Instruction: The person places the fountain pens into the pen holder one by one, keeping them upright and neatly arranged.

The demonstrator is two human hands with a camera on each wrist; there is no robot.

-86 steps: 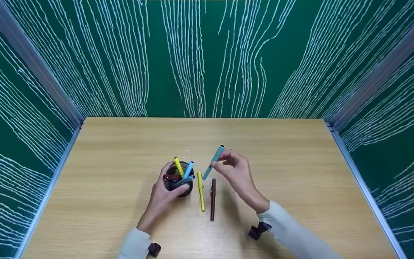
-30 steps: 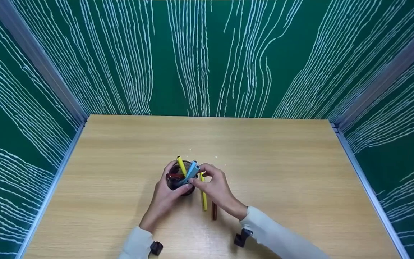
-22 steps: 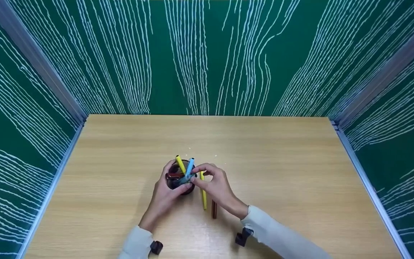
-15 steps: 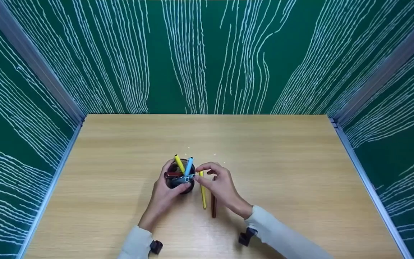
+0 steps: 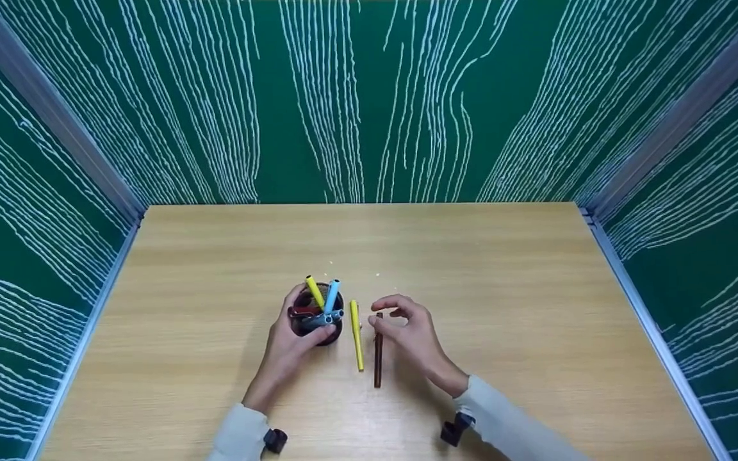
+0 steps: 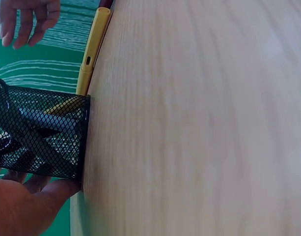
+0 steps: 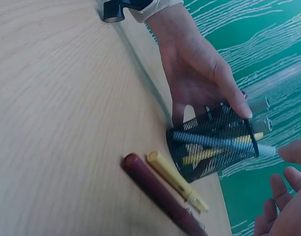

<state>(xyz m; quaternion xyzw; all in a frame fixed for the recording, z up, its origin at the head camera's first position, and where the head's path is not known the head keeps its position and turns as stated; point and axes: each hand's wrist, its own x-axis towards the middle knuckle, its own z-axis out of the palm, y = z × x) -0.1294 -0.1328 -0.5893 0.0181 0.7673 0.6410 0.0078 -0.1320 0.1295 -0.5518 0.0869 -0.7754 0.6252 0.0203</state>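
Head view, with two wrist views. The left hand (image 5: 289,346) grips the black mesh pen holder (image 5: 318,320), fingers and thumb curled round its wall; the holder stands upright on the wooden worktop (image 5: 503,307). Inside it lean several pens: a yellow pen (image 5: 313,290) and a light blue pen (image 5: 332,295) project from the top, while a grey pen (image 5: 324,317) and a dark red pen (image 5: 302,312) lie across the rim. The left wrist view shows the mesh wall (image 6: 42,135) meeting the worktop, with the palm just beneath it.

The right hand (image 5: 410,330) holds nothing; its fingers are loosely curled and apart, above the worktop and just right of two pens lying side by side. The yellow loose pen (image 5: 357,335) lies nearest the holder; the maroon loose pen (image 5: 377,351) lies beside it, parallel, near the right hand's fingertips (image 5: 374,320). Whether a fingertip touches the maroon pen cannot be told. The right wrist view shows both loose pens (image 7: 175,189) at the foot of the holder (image 7: 211,145).

Green walls with white wavy lines (image 5: 369,102) enclose the worktop on three sides.
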